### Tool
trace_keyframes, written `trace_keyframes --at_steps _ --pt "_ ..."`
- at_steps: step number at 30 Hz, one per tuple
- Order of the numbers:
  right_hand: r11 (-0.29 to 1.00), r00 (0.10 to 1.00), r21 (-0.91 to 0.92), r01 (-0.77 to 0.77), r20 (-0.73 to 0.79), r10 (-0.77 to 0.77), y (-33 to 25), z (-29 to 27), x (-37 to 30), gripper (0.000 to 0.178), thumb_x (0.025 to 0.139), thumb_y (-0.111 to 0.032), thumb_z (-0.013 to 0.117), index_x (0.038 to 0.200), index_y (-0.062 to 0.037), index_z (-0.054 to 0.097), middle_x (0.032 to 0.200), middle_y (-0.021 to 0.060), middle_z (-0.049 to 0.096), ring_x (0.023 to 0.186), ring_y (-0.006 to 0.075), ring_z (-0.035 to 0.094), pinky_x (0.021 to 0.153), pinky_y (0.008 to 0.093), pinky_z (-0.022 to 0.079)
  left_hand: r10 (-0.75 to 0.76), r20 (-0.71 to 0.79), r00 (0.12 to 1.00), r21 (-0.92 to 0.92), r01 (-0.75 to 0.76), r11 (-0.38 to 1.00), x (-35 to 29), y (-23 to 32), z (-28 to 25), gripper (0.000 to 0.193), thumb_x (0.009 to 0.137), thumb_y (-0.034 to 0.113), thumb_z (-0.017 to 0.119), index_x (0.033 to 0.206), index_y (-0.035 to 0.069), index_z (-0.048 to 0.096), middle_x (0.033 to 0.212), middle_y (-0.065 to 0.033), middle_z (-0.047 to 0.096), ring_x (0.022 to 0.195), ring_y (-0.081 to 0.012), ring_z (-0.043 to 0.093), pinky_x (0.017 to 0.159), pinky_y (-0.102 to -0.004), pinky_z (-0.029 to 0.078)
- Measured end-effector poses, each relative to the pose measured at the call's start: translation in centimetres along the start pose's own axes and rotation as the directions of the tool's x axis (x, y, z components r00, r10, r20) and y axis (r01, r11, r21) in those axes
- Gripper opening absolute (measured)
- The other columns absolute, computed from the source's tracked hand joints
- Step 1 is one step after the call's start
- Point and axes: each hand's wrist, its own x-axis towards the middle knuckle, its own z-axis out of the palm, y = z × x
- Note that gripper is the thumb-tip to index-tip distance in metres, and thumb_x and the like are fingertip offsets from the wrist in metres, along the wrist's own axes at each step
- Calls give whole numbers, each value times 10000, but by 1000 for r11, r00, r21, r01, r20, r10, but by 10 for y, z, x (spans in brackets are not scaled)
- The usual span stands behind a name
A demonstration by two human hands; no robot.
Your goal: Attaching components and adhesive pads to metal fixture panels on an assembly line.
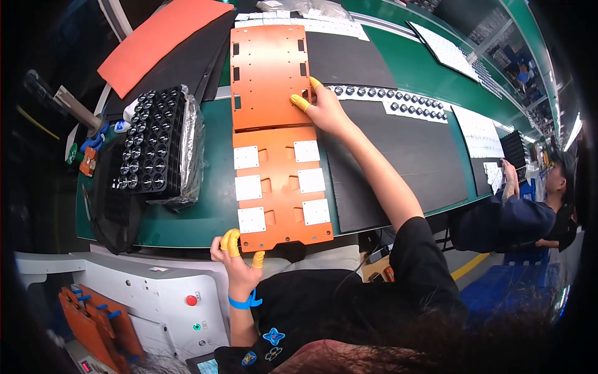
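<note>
Two orange plates lie end to end in front of me. The far one, a flat orange cover plate (269,75) with slots and small holes, is held at its right edge by my right hand (324,112), thumb on top. Nearer to me, an orange fixture plate (280,215) bears several white square boards (251,219) in two columns. My left hand (240,265) is closed about its near left corner, fingers to the left and thumb at the front edge. Yellow finger cots cover fingertips on both hands. The right hand's other fingers are partly hidden.
A black tray of lenses (149,140) stands left on the green table (215,181). Black mats (398,168) lie right, with white strips of round lenses (374,93). An orange sheet (162,40) lies far left. A white machine (149,293) stands near left; a co-worker (511,215) is at right.
</note>
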Motion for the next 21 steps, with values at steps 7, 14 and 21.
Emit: trace_keyframes --at_steps 7,14,21 --pt "994 1000 -108 4 21 -1 14 -16 -44 470 902 -276 686 1220 41 547 774 132 651 705 213 639 668 348 502 -1 9 1000 -16 1 1000 0 2 -1 690 851 455 688 1302 -10 449 1287 -150 467 1201 -353 325 1022 -488 219" --pt "987 954 -149 -61 283 101 14 -22 -90 392 877 -364 700 772 13 668 640 151 630 594 264 624 584 361 476 -10 11 1000 -5 10 1000 0 5 -4 657 841 421 714 1272 -12 472 1266 -151 485 1192 -370 343 1022 -503 247" --pt "965 967 234 -117 248 57 6 -27 -85 292 894 -237 719 796 22 627 651 10 557 605 59 456 547 260 397 -98 169 981 28 94 995 11 21 -32 605 812 250 743 1302 0 491 1279 -149 492 1221 -373 357 1047 -496 268"
